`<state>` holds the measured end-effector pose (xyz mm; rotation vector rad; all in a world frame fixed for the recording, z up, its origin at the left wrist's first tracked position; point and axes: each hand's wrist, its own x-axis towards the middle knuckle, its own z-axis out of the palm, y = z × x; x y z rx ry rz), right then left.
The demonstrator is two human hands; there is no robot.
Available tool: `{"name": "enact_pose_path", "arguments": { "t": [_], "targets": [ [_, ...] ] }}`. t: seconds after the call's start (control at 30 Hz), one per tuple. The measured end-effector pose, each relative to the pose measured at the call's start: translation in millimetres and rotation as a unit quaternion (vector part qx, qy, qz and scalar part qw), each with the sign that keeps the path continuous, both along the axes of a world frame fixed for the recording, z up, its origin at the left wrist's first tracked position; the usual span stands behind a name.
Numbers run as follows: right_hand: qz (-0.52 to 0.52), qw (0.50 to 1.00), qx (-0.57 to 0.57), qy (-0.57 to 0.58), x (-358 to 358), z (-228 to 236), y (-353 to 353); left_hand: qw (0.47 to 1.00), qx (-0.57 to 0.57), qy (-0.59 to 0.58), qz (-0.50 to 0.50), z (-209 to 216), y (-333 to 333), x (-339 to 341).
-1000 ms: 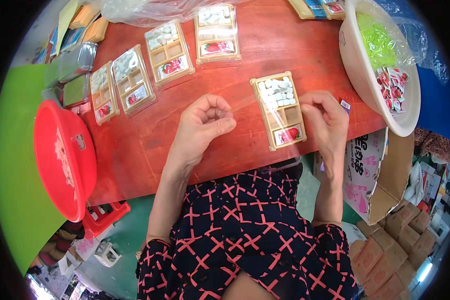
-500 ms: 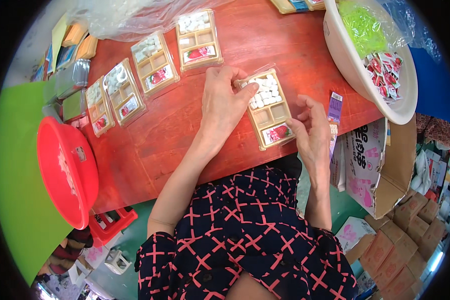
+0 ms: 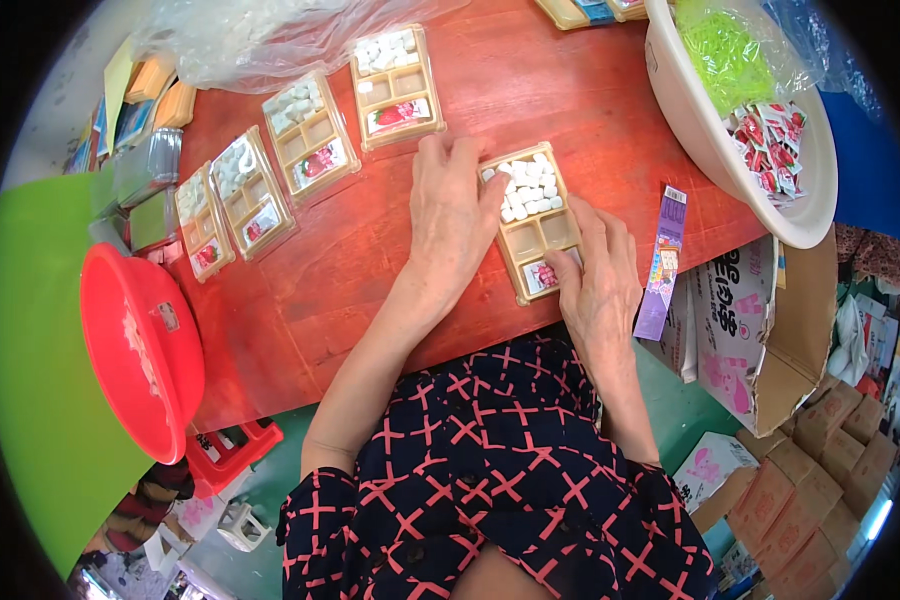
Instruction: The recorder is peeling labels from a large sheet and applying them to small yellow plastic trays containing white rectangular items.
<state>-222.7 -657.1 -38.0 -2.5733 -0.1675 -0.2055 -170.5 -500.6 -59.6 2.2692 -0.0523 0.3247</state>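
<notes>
A tan plastic tray (image 3: 523,236) lies on the red table in front of me, its upper compartment full of small white pieces that look like mini marshmallows (image 3: 530,187). Below them are two small square compartments and a sachet with a strawberry picture (image 3: 541,277), partly covered by my right thumb. My left hand (image 3: 448,220) is closed at the tray's upper left edge, thumb on its rim. Along the lower right side, my right hand (image 3: 600,275) grips the tray with its fingers on the edge. Whether a clear lid covers the tray is hard to see.
Several similar filled trays (image 3: 398,85) stand in a row at the back left. A red basin (image 3: 185,350) is at the left edge. At the right are a purple carton strip (image 3: 660,270), a white basin (image 3: 820,200) with sachets and green packets, and an open cardboard box (image 3: 785,340).
My right hand has moved in over the tray's right side, its thumb now over the sachet. Clear plastic that stuck out past the tray's top no longer shows. My left hand has shifted slightly.
</notes>
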Motion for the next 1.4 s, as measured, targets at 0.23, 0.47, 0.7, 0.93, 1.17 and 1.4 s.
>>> {"name": "enact_pose_path", "arguments": {
  "t": [0.23, 0.47, 0.7, 0.93, 1.17, 1.4],
  "targets": [
    [0.0, 0.999, -0.053, -0.009, 1.6, -2.4, 1.0, 0.971, 0.169, -0.118, -0.119, -6.5, -6.0, -6.3],
    [-0.015, 0.998, -0.058, 0.008, 0.9, -1.7, 4.1, 0.96, 0.223, -0.087, -0.148, -20.1, -5.1, -9.5],
    [-0.1, 0.987, 0.006, -0.126, -3.9, 8.3, -51.0, 0.948, 0.272, -0.075, -0.15, -15.9, -5.4, -8.9],
    [-0.236, 0.966, 0.096, 0.05, -39.6, -1.9, -129.8, 0.96, 0.203, -0.15, -0.12, 13.8, -9.0, -15.7],
    [-0.27, 0.944, 0.189, 0.022, -34.7, -7.7, -151.6, 0.85, -0.311, 0.341, -0.255, 35.5, -40.7, -80.6],
    [-0.238, 0.938, 0.249, 0.037, -31.2, -15.1, -147.7, 0.698, -0.424, 0.567, -0.113, -14.5, -134.1, -103.5]
  ]
}}
